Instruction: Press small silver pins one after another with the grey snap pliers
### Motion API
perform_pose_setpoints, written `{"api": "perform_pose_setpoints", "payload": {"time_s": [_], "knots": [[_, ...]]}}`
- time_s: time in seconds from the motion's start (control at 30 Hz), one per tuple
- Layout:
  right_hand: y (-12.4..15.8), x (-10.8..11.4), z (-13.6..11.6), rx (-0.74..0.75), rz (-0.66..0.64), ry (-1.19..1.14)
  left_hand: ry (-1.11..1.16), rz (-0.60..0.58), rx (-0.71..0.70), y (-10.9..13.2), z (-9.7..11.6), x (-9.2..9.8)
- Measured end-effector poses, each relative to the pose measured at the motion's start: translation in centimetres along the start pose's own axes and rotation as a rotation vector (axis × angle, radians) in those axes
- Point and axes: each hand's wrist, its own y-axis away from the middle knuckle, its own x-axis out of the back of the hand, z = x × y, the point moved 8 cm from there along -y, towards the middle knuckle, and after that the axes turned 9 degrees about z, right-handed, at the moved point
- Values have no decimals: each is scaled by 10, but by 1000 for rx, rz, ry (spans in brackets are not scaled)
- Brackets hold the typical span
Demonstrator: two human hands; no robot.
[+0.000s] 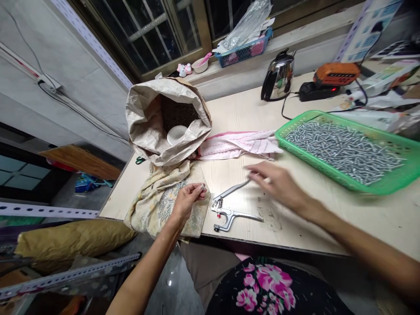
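My left hand (190, 199) is closed in a pinch on a small silvery metal pin (203, 187), its exact shape too small to make out. It is over a patterned cloth (144, 205) on which many loose metal pins (169, 199) lie. Just right of it, snap-fastener pliers (229, 215) lie on the table with their handles spread. Smeared by motion, my right hand (274, 181) is at the tip of the upper handle; whether it touches the handle or holds anything is unclear.
A green basket (315, 164) full of metal pins stands at right. Behind the cloth is an open woven sack (141, 111) with a white bowl (176, 134) inside. A pink-striped towel (241, 145), a kettle (278, 74) and an orange battery (336, 74) on a charger are farther back.
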Motion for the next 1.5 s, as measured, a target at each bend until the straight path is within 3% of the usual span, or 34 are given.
{"api": "perform_pose_setpoints", "payload": {"time_s": [0.1, 0.2, 0.37, 0.53, 0.63, 0.73, 0.83, 0.9, 1.0, 1.1, 1.23, 1.5], "knots": [[-7, -84, -40, -51, -135, -213, -50, 2, -77, 7, 6, -7], [-18, -134, -49, -173, -156, -289, -78, 41, -122, 12, 9, 1], [-22, -174, -48, -227, -151, -433, 8, 115, -59, 13, 1, 27], [-21, -205, -54, -234, -167, -348, 79, 149, 15, 10, -10, 49], [-26, -220, -63, -209, -219, -303, -1, 252, -45, 5, -12, 72], [-32, -215, -75, -106, -263, -236, -206, 433, -225, 8, -2, 100], [-25, -181, -80, 136, -287, -17, -288, 435, -264, 16, 3, 105], [-8, -151, -68, 230, -334, 135, -248, 344, -179, 24, -2, 94], [29, -108, -36, 227, -434, 247, -251, 170, -38, 38, -13, 64], [65, -80, -14, 232, -447, 325, -360, 14, 36, 47, -29, 32], [88, -74, -6, 250, -376, 326, -580, -118, 34, 45, -49, 9], [89, -73, -14, 335, -247, 309, -758, -209, 97, 40, -58, -3]]}}
